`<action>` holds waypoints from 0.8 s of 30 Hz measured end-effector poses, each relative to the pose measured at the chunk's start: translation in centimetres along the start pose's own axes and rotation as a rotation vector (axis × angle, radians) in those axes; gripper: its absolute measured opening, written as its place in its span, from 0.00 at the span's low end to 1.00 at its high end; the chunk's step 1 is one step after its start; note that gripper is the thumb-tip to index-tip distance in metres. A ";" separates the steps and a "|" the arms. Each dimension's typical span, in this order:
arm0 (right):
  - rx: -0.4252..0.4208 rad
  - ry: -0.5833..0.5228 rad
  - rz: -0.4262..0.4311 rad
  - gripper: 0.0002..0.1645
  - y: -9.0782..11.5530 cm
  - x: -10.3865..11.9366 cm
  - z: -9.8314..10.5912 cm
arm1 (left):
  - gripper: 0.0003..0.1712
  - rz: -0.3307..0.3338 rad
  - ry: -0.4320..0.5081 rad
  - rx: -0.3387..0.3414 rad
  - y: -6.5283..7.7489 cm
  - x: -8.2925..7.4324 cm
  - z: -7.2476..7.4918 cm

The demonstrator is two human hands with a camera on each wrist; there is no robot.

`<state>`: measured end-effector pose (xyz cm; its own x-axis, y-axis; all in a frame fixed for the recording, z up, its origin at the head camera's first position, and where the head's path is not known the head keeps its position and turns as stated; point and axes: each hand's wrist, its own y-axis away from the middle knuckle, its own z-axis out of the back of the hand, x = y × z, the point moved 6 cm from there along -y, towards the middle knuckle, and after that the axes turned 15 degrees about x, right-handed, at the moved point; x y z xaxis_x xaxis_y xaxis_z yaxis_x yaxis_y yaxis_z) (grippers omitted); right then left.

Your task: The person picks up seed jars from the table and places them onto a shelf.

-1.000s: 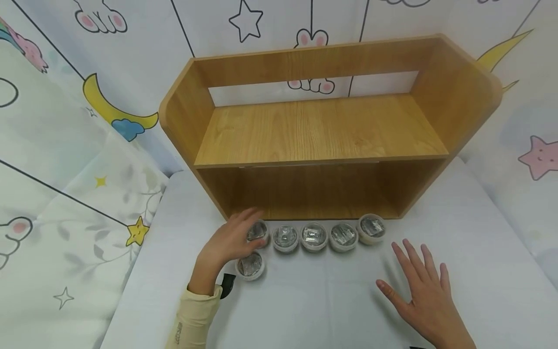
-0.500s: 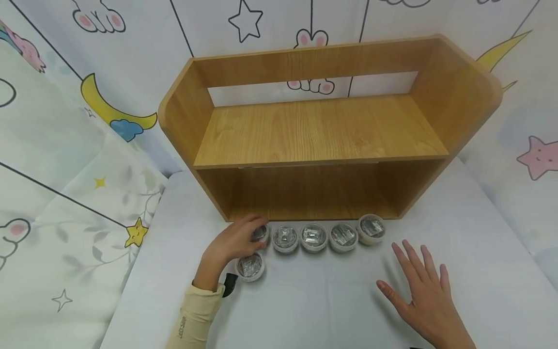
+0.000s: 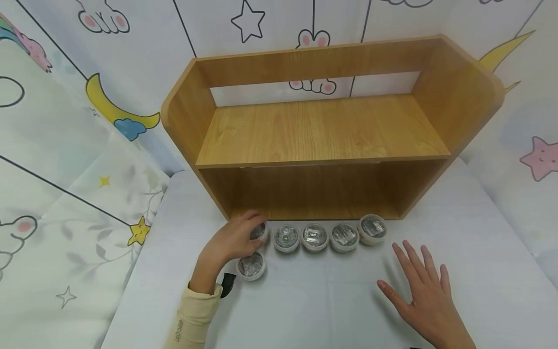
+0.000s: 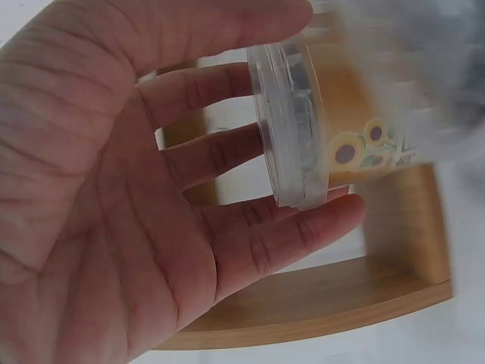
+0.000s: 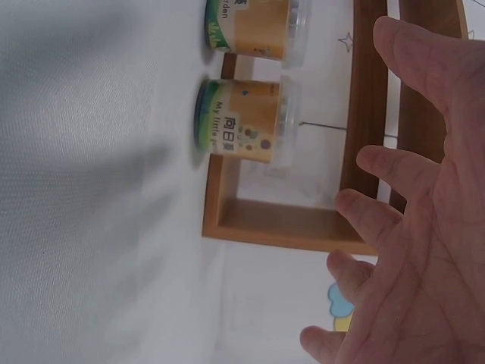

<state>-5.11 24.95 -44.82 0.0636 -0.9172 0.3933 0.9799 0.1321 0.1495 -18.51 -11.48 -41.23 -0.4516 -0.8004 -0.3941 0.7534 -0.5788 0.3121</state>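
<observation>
In the head view my left hand (image 3: 231,238) grips a small plastic jar (image 3: 260,232) at the left end of a row. The left wrist view has its thumb and fingers around the clear lid (image 4: 282,125), with a sunflower label (image 4: 348,148) below. Another jar (image 3: 251,266) stands just in front of that hand. My right hand (image 3: 419,293) is spread with straight fingers, holding nothing, over the white table at the right. From the right wrist, a jar (image 5: 241,121) shows an orange and green label reading "My little".
More jars stand along the row: one (image 3: 286,238) beside the gripped jar, others (image 3: 315,236) farther right, and the rightmost (image 3: 372,229) set slightly back. Right behind the row is a two-level wooden shelf (image 3: 322,131). Printed cloth (image 3: 78,203) hangs around the white table (image 3: 314,310).
My left hand has lowered from above the leftmost jar of the row and its fingers have closed around it. The right hand has stayed in place.
</observation>
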 end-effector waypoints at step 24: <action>0.029 -0.009 0.002 0.58 0.2 0.4 -0.2 | 0.31 -0.311 -0.286 -0.324 8.7 -8.8 14.5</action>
<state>-4.87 24.54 -44.85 0.0633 -0.9134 0.4022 0.9740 0.1445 0.1748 -14.89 -11.76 -22.55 -0.7553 -0.6356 -0.1595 0.6519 -0.7538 -0.0832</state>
